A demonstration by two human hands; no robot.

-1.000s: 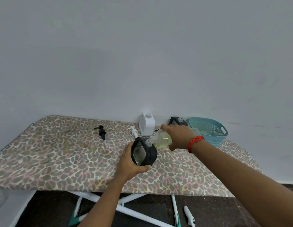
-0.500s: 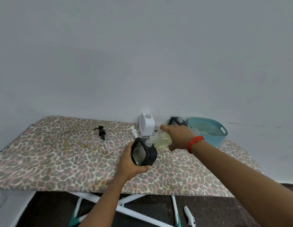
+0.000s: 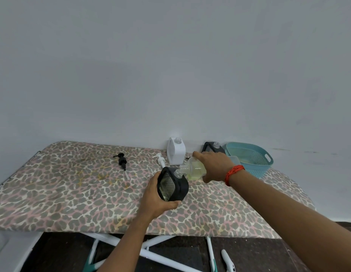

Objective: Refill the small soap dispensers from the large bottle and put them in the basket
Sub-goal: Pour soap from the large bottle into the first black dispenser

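Nearest the camera, a black dispenser is held in the left hand, the grip closed around its lower body and side, tilted slightly with its open neck uppermost. Just beyond, the large bottle of pale yellow-green soap is clasped in the right hand, fingers wrapped over its body, and is tipped so that its mouth meets the dispenser's neck. Pouring is judged to be the step in hand. It would be done well by keeping the two openings aligned and touching, by raising the bottle gradually so the flow is not rushed, and by steadying the dispenser against the surface; overflow at the narrow neck is the likely fault. The fill level cannot be read with confidence.

Farther back, a black pump head and a white pump head lie loose. By the wall stand a white dispenser, a second black dispenser, and the teal basket, which appears to hold no dispensers.
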